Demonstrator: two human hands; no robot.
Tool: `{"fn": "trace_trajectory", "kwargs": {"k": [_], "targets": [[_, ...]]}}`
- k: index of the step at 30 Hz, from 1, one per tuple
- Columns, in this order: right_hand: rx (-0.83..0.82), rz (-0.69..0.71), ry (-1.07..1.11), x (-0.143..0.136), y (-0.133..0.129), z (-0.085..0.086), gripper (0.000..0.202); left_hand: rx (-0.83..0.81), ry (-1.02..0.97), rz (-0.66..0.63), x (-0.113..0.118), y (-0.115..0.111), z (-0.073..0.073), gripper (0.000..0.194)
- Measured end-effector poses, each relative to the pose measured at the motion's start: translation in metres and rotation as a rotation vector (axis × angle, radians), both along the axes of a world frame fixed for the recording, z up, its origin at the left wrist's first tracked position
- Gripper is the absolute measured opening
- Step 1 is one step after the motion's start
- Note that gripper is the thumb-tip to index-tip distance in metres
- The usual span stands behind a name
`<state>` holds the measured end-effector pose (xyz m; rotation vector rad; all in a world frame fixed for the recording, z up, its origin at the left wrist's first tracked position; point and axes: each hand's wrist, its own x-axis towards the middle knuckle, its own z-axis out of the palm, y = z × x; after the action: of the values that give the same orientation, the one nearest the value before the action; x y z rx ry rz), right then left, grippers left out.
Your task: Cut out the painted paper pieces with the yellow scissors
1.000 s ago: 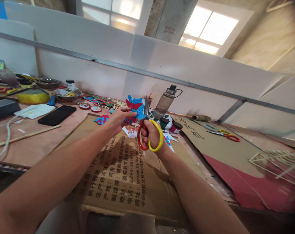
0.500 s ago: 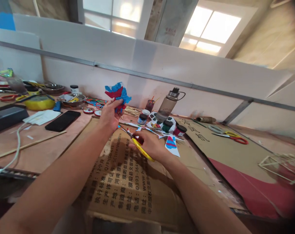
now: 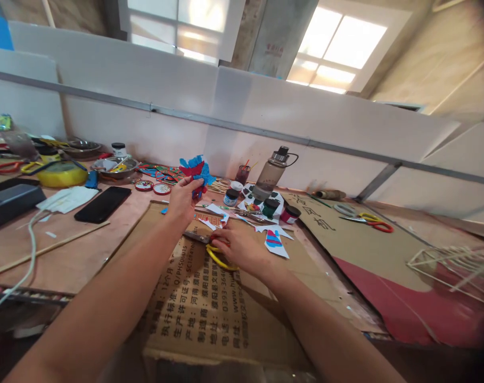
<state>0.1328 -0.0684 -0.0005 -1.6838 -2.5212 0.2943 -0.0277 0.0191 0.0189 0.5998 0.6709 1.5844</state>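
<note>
1. Our left hand pinches the blue-and-red paper cutout, held up above the cardboard sheet; its edges look trimmed.
2. Our right hand lies on the yellow-handled scissors, flat on the cardboard, fingers loosely curled over them; cutting looks paused, painted scraps unsorted.

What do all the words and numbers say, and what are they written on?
"0393-364…": printed on the flattened cardboard box, partly under the right hand.
"12个月": same cardboard.
"河南": same cardboard.
Other printed lines on the cardboard: too blurred to read.
Brushed black characters on the brown cardboard sheet: unreadable.
Red print on the column above: too blurred.
</note>
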Motion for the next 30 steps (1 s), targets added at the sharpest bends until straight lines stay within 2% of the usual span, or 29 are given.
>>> {"fn": "trace_trajectory", "kwargs": {"k": [2,4,6,9,11,14,16,19,21,26,30], "targets": [[0.090,-0.112,0.091,0.007,0.015,-0.004,0.033,-0.018,-0.001,0.001,0.000,0.002,-0.002,0.027],[0.098,-0.218,0.154,0.017,0.033,-0.011,0.034,-0.020,-0.004,-0.012,-0.001,0.003,-0.004,0.028],[0.130,-0.260,0.153,0.026,0.052,-0.017,0.056,-0.023,-0.011,-0.028,-0.001,0.004,-0.005,0.028],[0.004,-0.338,0.129,0.031,0.074,-0.024,0.085,-0.055,-0.018,-0.037,0.000,0.005,-0.006,0.027],[-0.054,-0.322,0.133,0.029,0.085,-0.028,0.091,-0.065,-0.017,-0.046,0.001,0.005,-0.006,0.024],[-0.045,-0.298,0.158,0.024,0.098,-0.034,0.092,-0.080,-0.032,-0.061,0.003,0.004,-0.005,0.022],[-0.022,-0.276,0.209,0.021,0.105,-0.040,0.082,-0.098,-0.048,-0.064,0.003,0.004,-0.005,0.024],[-0.033,-0.307,0.255,0.016,0.111,-0.048,0.042,-0.107,-0.066,-0.076,0.002,0.004,-0.006,0.026],[-0.009,-0.344,0.304,0.014,0.112,-0.053,0.028,-0.109,-0.071,-0.084,0.001,0.005,-0.007,0.028],[0.084,-0.441,0.492,0.013,0.112,-0.053,0.018,-0.119,-0.067,-0.079,0.001,0.007,-0.008,0.028],[0.140,-0.538,0.640,0.028,0.113,-0.037,0.020,-0.138,-0.070,-0.089,0.001,0.008,-0.008,0.026]]}}
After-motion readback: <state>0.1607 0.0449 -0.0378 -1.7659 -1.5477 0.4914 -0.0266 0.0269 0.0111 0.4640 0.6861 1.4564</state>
